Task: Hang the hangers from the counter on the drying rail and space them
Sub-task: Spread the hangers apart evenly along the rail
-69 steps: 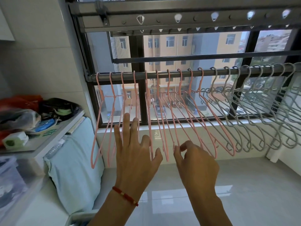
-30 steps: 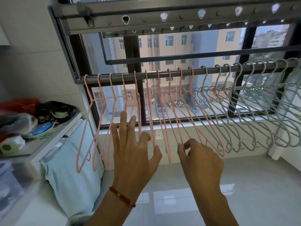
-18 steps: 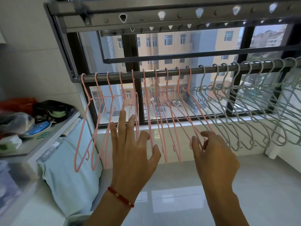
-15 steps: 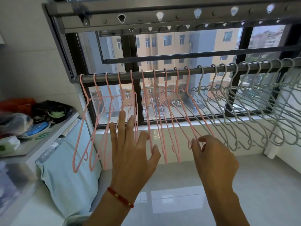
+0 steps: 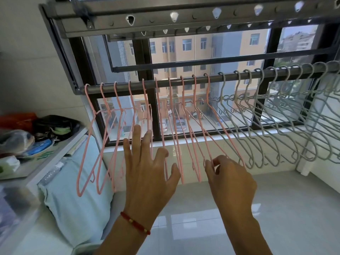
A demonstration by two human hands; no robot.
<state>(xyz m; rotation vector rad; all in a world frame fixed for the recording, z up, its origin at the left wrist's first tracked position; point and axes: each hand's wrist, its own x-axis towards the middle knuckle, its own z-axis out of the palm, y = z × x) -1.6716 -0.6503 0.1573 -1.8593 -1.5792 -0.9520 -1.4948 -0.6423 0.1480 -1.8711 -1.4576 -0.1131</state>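
The thin pink wire hangers (image 5: 176, 137) all hang by their hooks on the round dark metal drying rail (image 5: 217, 79), up above both hands. I count about 10 of them. To the right of the hands hang the thin grey wire hangers (image 5: 276, 126), on the same rail.

The right hand (image 5: 230, 173) is closed in a pinch on the bottom end of 1 pink hanger, near the right end of the pink row. The left hand (image 5: 147, 168) is open and holds nothing, with its fingers (image 5: 137, 137) spread among the pink hangers in front of it.

The job now looks like spacing. To do it well, slide 1 hanger at a time along the rail with a soft pull, and let the open hand keep the next ones from swinging. The gaps should all match.

The wires look smooth, light and bendy, so they may tangle. Under the hands is a shiny pale tiled surface (image 5: 257, 208). Left of the left hand lies a soft light blue pillow (image 5: 73, 199).
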